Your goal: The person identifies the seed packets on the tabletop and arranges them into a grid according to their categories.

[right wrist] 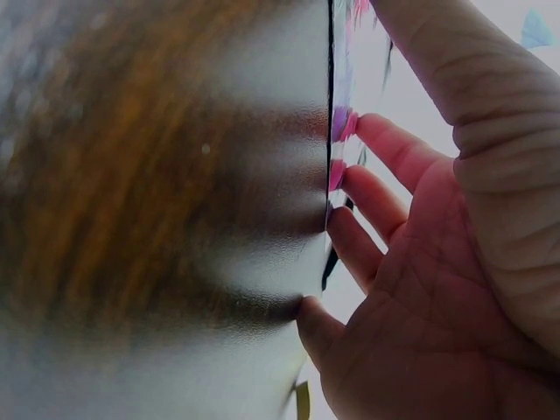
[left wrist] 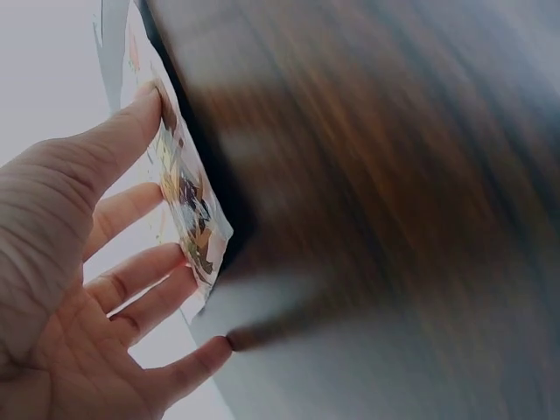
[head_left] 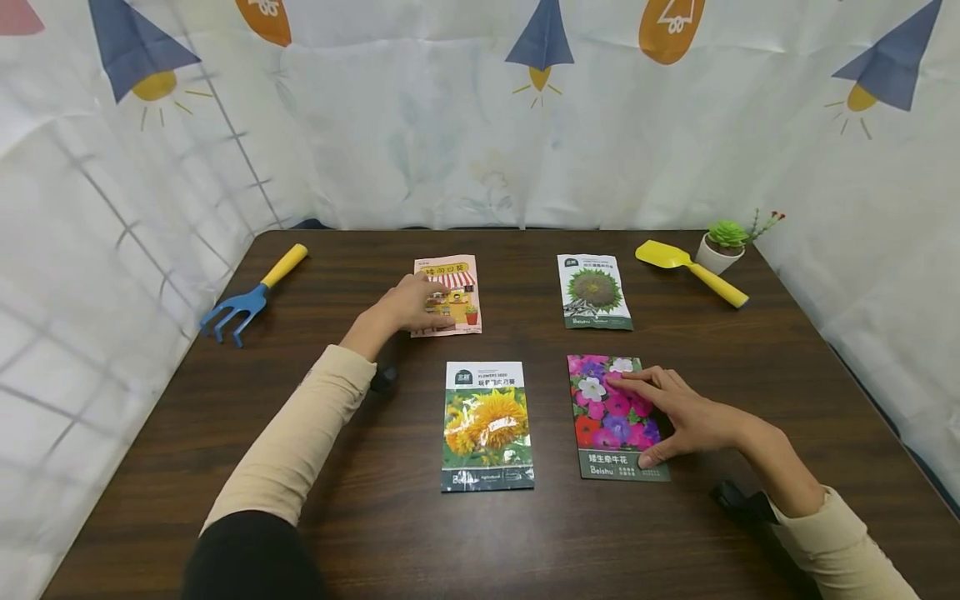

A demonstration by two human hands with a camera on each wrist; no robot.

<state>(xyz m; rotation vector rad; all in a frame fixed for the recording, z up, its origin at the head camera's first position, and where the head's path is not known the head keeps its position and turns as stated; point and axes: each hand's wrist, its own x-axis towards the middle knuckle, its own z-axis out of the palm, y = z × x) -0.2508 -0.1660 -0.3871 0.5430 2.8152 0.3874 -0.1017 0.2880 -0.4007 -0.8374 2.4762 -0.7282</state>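
Note:
My left hand (head_left: 402,305) rests on a pink seed packet (head_left: 463,292) at the back left, with thumb and fingertips on its printed face. In the left wrist view, the fingers are spread along that packet and the little finger reaches the table beside it. My right hand (head_left: 693,421) touches a seed packet with pink and purple flowers (head_left: 603,408) at the front right. Its thumb lies near the bottom edge and its fingers reach across the upper right side. Both packets lie flat on the table.
Between the hands lies a seed packet with yellow flowers (head_left: 487,429). Behind it to the right is a white sunflower seed packet (head_left: 595,292). A blue hand fork (head_left: 251,300) lies at the left. A yellow trowel (head_left: 693,265) and a potted succulent (head_left: 720,250) occupy the back right.

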